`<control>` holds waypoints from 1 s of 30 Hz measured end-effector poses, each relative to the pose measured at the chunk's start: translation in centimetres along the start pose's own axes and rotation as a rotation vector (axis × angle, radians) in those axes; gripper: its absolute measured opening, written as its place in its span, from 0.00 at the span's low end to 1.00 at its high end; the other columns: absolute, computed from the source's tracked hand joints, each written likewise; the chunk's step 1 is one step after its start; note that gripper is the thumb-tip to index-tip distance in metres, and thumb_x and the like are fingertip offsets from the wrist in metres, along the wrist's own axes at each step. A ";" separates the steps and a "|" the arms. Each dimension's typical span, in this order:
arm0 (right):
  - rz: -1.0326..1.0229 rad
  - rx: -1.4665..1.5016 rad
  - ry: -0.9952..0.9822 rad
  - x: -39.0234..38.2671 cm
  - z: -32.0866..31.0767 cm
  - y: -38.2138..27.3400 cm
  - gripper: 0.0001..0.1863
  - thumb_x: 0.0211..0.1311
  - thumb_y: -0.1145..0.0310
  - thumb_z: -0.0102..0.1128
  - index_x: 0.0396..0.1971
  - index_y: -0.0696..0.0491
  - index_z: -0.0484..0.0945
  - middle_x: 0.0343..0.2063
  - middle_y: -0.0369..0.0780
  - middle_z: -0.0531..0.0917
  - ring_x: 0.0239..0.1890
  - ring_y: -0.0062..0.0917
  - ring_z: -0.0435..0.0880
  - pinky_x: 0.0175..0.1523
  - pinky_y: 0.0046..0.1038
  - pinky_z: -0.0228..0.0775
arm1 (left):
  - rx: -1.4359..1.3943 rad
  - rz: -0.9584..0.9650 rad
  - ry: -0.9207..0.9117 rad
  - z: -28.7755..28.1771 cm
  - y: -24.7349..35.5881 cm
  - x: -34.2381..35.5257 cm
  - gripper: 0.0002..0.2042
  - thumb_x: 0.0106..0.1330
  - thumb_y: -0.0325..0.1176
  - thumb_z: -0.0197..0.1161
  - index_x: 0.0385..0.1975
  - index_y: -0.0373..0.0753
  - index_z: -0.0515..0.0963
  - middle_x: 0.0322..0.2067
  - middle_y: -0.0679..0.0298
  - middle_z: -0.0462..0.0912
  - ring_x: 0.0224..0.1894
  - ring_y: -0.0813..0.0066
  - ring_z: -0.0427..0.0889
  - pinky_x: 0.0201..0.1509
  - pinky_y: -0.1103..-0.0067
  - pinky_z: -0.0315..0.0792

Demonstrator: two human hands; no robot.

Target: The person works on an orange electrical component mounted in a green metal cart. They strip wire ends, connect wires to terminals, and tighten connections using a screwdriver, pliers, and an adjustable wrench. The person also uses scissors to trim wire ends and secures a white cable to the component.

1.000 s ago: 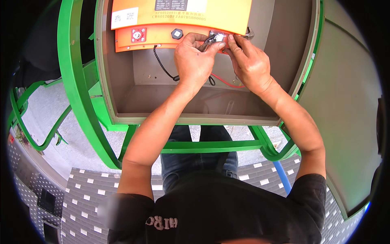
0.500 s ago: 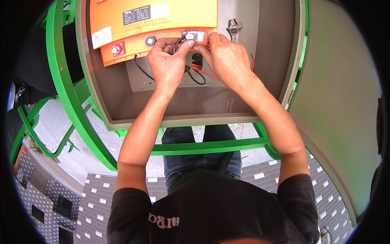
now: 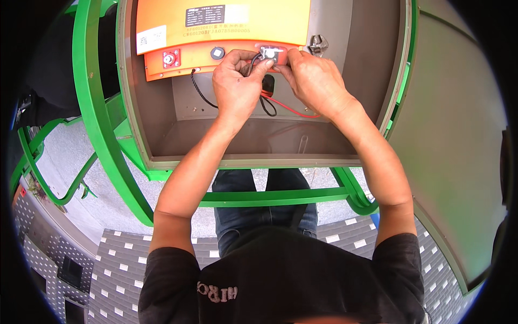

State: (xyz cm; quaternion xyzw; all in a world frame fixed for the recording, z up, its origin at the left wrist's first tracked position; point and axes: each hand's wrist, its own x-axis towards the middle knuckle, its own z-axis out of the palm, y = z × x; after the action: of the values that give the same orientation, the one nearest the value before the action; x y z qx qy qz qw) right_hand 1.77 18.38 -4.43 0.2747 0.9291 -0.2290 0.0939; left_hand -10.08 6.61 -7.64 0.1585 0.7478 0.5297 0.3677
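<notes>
An orange battery case (image 3: 221,24) sits at the back of a grey-brown metal box. My left hand (image 3: 236,83) is closed, pinching a looped black cable (image 3: 253,62) at the right-hand terminal (image 3: 271,54), which has a clear cover and a red surround. My right hand (image 3: 318,81) is closed against that terminal's right side; what its fingertips hold is hidden. A thin red wire (image 3: 288,108) runs beneath my right hand. Further left on the case are a red terminal with a metal bolt (image 3: 171,58) and a round dark port (image 3: 217,53).
An adjustable wrench (image 3: 317,45) lies just beyond my right hand. A braided black cord (image 3: 202,92) hangs from the case, and a black oval part (image 3: 268,85) sits below the terminal. The box's front rim (image 3: 253,161) crosses under my forearms. Green tubing (image 3: 91,108) frames the box.
The view has shifted, so the box and battery sit slightly right and higher. Both hands remain at the same terminal, with the black cable still between my left fingers.
</notes>
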 end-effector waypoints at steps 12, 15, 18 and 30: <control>0.135 0.280 -0.061 1.1 -0.4 0.4 0.18 0.67 0.58 0.67 0.41 0.60 0.81 0.32 0.46 0.88 0.35 0.42 0.88 0.41 0.39 0.80 | -0.007 0.028 0.034 -0.4 -0.4 0.5 0.17 0.60 0.26 0.75 0.48 0.29 0.82 0.17 0.75 0.73 0.21 0.89 0.67 0.25 0.84 0.61; 0.240 0.461 0.114 0.4 0.9 0.0 0.16 0.62 0.64 0.73 0.43 0.60 0.84 0.35 0.44 0.90 0.37 0.32 0.91 0.44 0.33 0.84 | -0.011 0.034 0.034 -0.4 -0.8 0.6 0.18 0.60 0.27 0.76 0.50 0.30 0.82 0.19 0.75 0.74 0.22 0.90 0.67 0.26 0.85 0.61; 0.231 0.622 0.328 -0.1 2.6 -0.7 0.18 0.58 0.70 0.77 0.46 0.60 0.86 0.37 0.44 0.90 0.38 0.27 0.91 0.44 0.28 0.86 | -0.035 0.041 0.061 0.1 -1.0 0.5 0.19 0.62 0.28 0.75 0.51 0.30 0.82 0.23 0.72 0.80 0.23 0.90 0.71 0.27 0.86 0.64; 0.326 0.576 0.241 0.4 2.7 -0.5 0.18 0.58 0.62 0.76 0.43 0.59 0.88 0.32 0.46 0.90 0.34 0.32 0.91 0.42 0.32 0.82 | -0.093 0.104 0.152 0.6 -1.8 0.7 0.15 0.62 0.26 0.76 0.48 0.31 0.83 0.25 0.70 0.83 0.25 0.89 0.74 0.31 0.87 0.68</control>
State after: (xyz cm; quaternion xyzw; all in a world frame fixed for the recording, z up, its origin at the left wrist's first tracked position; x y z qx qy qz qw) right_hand 1.33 16.92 -6.76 0.4597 0.7747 -0.4297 -0.0624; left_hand -9.89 6.74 -9.62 0.1393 0.7388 0.5927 0.2889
